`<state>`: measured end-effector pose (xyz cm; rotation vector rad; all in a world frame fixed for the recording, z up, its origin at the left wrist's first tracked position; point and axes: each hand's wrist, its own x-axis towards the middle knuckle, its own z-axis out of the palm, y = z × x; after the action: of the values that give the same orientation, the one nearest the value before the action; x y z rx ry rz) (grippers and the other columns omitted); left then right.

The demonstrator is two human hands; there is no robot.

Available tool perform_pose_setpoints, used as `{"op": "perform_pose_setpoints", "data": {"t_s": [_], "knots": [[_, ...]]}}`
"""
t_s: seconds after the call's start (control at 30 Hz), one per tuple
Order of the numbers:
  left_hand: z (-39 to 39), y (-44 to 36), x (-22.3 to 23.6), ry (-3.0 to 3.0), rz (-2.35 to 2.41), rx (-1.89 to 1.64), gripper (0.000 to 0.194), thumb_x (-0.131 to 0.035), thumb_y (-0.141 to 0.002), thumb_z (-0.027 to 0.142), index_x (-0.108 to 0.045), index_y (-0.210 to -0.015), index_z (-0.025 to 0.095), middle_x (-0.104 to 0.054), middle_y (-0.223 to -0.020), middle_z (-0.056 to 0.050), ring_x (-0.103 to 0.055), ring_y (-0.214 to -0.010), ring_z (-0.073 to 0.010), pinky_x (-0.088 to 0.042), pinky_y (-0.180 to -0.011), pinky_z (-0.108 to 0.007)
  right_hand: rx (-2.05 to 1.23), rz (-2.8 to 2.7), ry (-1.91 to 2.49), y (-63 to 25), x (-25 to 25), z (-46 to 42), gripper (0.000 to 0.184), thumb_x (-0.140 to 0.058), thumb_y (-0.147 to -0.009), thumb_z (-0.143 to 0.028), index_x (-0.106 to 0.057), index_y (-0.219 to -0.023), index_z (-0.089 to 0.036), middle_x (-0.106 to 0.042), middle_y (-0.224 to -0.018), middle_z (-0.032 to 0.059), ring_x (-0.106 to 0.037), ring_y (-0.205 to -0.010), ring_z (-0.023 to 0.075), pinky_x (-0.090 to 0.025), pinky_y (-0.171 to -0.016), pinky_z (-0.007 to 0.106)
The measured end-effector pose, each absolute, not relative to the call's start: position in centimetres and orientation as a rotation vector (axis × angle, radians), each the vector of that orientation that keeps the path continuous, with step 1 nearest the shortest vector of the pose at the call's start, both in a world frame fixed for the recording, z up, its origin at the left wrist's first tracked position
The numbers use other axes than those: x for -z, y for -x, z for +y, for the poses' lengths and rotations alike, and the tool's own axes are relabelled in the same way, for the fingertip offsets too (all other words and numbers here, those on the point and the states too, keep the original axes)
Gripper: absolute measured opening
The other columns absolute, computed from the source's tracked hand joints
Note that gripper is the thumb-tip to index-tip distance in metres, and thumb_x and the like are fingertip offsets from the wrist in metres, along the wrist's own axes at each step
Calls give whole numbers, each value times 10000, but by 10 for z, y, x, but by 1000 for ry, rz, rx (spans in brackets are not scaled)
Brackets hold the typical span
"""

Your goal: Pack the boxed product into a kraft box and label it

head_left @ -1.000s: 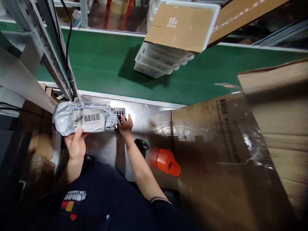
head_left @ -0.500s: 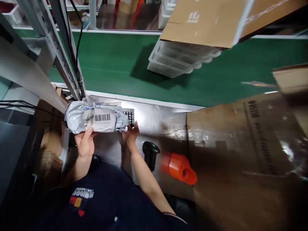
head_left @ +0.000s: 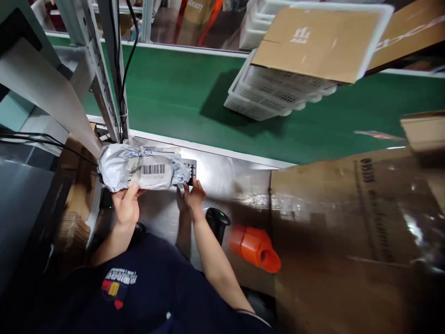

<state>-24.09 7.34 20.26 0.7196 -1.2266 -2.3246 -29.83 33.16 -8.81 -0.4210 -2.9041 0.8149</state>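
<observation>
A crumpled silver-grey plastic mailer parcel (head_left: pixel 114 169) with a white barcode label is held level above the metal worktop (head_left: pixel 222 164). My left hand (head_left: pixel 127 206) grips its near edge from below, thumb on top and fingers underneath. Close by the parcel's right end is my right hand (head_left: pixel 195 197), its fingers apart and reaching toward a keyboard (head_left: pixel 192 168), most of which the parcel covers. Whether those fingertips touch the parcel or the keys I cannot tell. A black barcode scanner (head_left: pixel 217 221) stands just right of my right forearm.
An orange tape dispenser (head_left: pixel 255 246) lies right of the scanner, beside a large brown carton (head_left: pixel 320 218). Beyond the worktop runs a green conveyor belt (head_left: pixel 167 93) bearing stacked white baskets (head_left: pixel 257 104) under a cardboard box (head_left: pixel 313 41). A metal post (head_left: pixel 104 83) with cables rises at left.
The whole view has shifted slightly. My right hand has slid a little right along the parcel's end toward the keyboard. My left hand keeps its grip on the parcel.
</observation>
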Motion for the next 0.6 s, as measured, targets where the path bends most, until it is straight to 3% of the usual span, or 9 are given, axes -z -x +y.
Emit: {"op": "perform_pose_setpoints", "data": {"t_s": [0.17, 0.4, 0.6], "knots": [[71, 241, -204, -695, -1234, 2307, 550, -1032, -594, 412, -829, -1066, 214, -835, -1003, -55, -770, -821, -186, -640, -716, -267, -737, -2930, 383, 289, 80, 329, 548, -520, -1022, -473, -639, -1494, -220, -547, -1598, 215, -512, -1455, 377, -420, -1183, 625], [73, 245, -203, -700, -1235, 2333, 447, -1041, -574, 403, -816, -906, 205, -822, -900, -35, -763, -804, -164, -642, -698, -225, -648, -2806, 346, 298, 82, 332, 453, -586, -1025, -479, -665, -1413, -258, -520, -1561, 168, -492, -1425, 331, -455, -1162, 530], [73, 245, -203, -698, -1199, 2348, 410, -1041, -582, 364, -826, -894, 207, -823, -883, -31, -767, -802, -163, -647, -706, -224, -605, -2813, 352, 309, 82, 328, 407, -640, -986, -465, -717, -1320, -247, -505, -1568, 177, -457, -1437, 350, -451, -1171, 597]]}}
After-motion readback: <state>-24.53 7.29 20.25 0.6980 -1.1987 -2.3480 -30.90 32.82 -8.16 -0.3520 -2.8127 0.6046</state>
